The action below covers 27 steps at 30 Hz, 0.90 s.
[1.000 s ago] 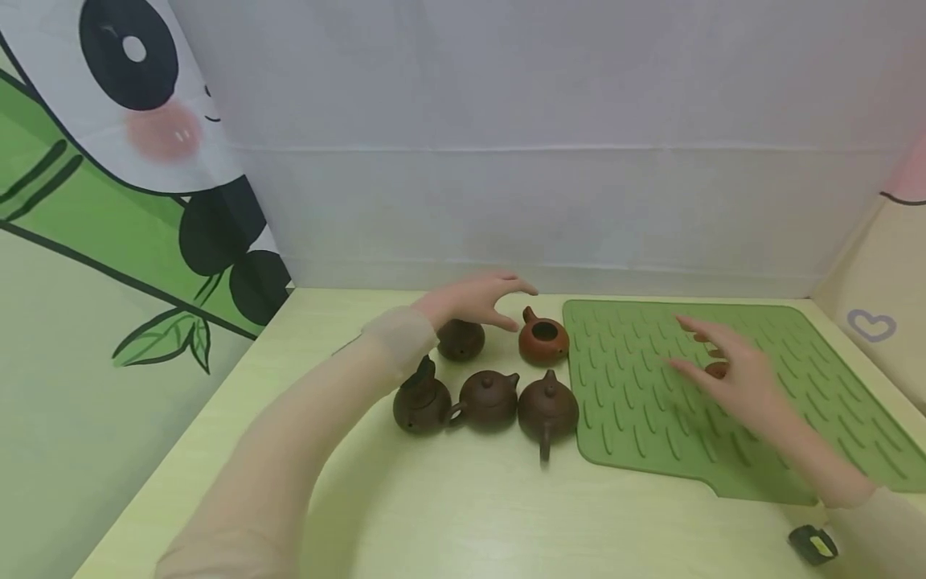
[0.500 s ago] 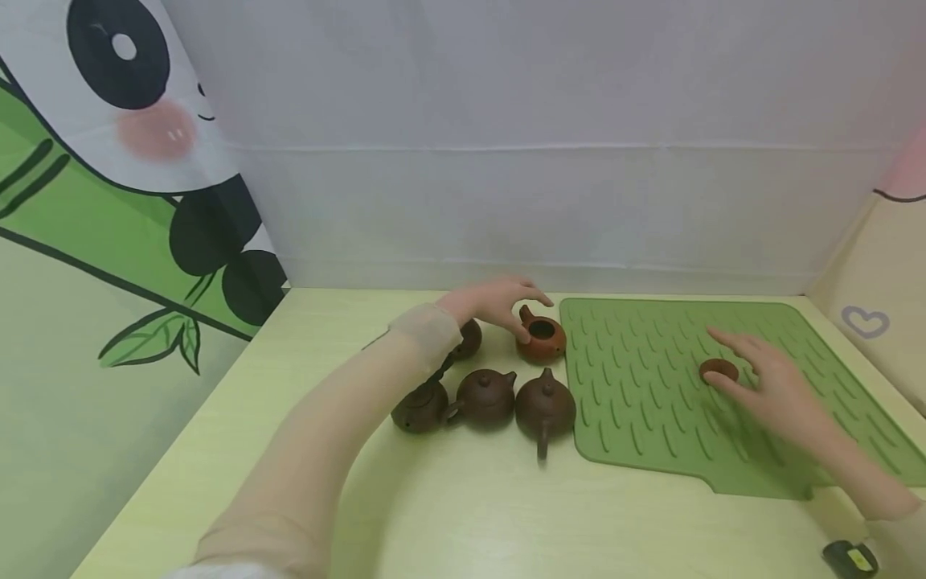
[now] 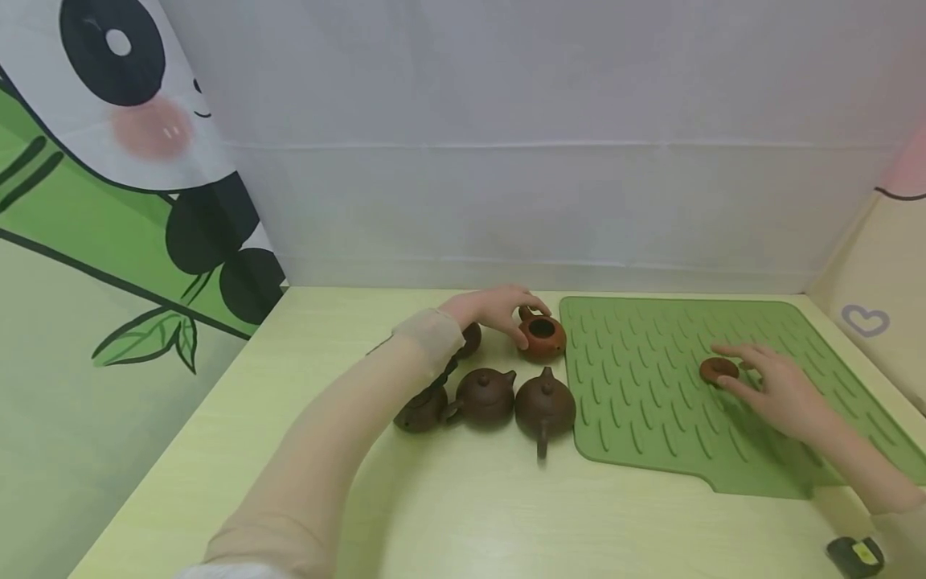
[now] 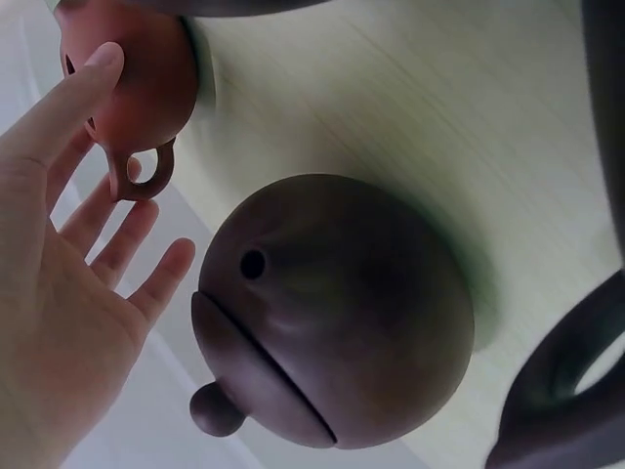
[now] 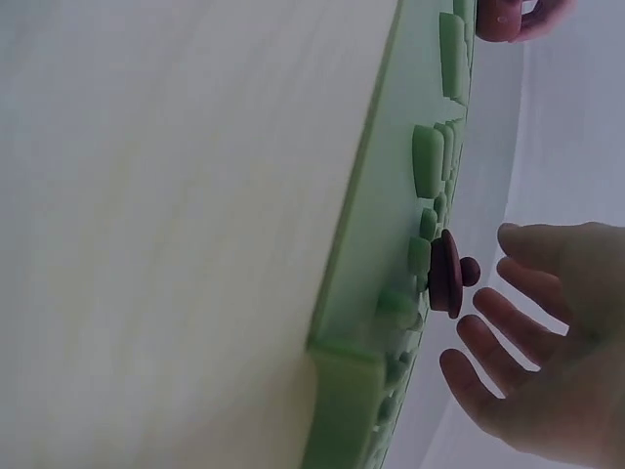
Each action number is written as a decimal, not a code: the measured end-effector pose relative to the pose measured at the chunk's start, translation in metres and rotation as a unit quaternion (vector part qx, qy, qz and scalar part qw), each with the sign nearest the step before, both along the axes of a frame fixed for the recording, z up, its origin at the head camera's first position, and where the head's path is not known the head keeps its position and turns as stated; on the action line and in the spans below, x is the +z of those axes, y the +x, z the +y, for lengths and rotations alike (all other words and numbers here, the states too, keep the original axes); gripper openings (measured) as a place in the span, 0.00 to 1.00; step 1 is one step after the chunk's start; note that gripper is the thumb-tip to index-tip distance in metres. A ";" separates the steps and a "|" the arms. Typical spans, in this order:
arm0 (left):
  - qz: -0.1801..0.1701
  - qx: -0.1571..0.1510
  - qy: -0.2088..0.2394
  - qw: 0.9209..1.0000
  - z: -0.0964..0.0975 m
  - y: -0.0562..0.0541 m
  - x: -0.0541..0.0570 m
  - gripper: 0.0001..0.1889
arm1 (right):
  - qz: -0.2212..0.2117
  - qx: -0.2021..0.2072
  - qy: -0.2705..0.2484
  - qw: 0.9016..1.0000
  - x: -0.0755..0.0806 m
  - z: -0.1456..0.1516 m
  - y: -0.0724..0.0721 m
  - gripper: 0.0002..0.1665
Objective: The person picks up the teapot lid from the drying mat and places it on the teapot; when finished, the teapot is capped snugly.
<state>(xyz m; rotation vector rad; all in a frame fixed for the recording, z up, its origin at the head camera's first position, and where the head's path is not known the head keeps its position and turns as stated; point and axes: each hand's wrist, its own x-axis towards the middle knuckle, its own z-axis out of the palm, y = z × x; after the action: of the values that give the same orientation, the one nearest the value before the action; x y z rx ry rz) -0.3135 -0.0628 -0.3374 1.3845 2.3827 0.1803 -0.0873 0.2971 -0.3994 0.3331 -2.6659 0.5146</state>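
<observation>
A reddish-brown lidless teapot [image 3: 547, 347] stands at the back of the table, left of the green mat. My left hand [image 3: 492, 310] has its thumb against the pot's body and its fingers around the handle side; in the left wrist view a fingertip shows through the handle [image 4: 166, 168]. On the mat lies a small reddish teapot lid [image 3: 718, 370], its knob [image 5: 470, 272] visible in the right wrist view. Beside and just above it hovers my right hand [image 3: 777, 394], fingers spread loosely, with a gap between fingertips and lid.
Several dark brown lidded teapots stand close together: one at the right [image 3: 546, 410], one in the middle [image 3: 486, 398], and others partly hidden by my left arm. The ribbed green mat [image 3: 651, 450] covers the table's right side. A small black object [image 3: 854, 556] shows near my right sleeve.
My left hand has moved right from above a dark teapot to the reddish one, its thumb now touching it. My right hand has shifted slightly right and lower beside the lid, which stays put.
</observation>
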 end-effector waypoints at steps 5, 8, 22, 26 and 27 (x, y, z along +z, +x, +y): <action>-0.020 0.008 0.014 1.000 -0.003 -0.005 -0.004 0.41 | -0.012 -0.012 -0.001 1.000 -0.001 -0.001 -0.003 0.22; -0.035 0.026 0.023 0.999 -0.006 -0.006 -0.005 0.42 | -0.026 -0.023 -0.010 0.999 0.000 -0.002 -0.006 0.19; -0.060 0.073 0.028 0.995 -0.011 -0.003 -0.008 0.41 | -0.077 -0.074 -0.041 0.993 0.001 0.004 -0.013 0.16; -0.063 0.082 0.036 0.994 -0.013 -0.002 -0.007 0.41 | -0.096 -0.083 -0.051 0.991 0.001 0.007 -0.015 0.14; -0.063 0.086 0.038 0.994 -0.013 -0.001 -0.007 0.42 | -0.101 -0.086 -0.054 0.990 0.001 0.008 -0.015 0.14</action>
<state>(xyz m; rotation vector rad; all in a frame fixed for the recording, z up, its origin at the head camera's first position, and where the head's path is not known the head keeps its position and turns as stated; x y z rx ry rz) -0.3148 -0.0755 -0.3442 1.1614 2.4092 0.3976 -0.1027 0.3051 -0.3987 0.0201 -2.8113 0.6668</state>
